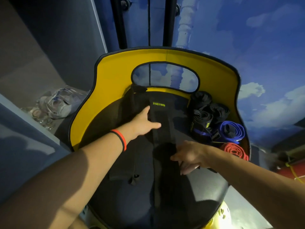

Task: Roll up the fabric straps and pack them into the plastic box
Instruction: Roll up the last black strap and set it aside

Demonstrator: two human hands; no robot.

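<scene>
Stretching away from you, the wide black fabric strap (pixel 165 113) lies under your flat left hand (pixel 145 123); your right hand (pixel 188 156) is nearer, its grip unclear.

Left hand (pixel 145 123) flat, right hand (pixel 188 157) loosely curled.
</scene>
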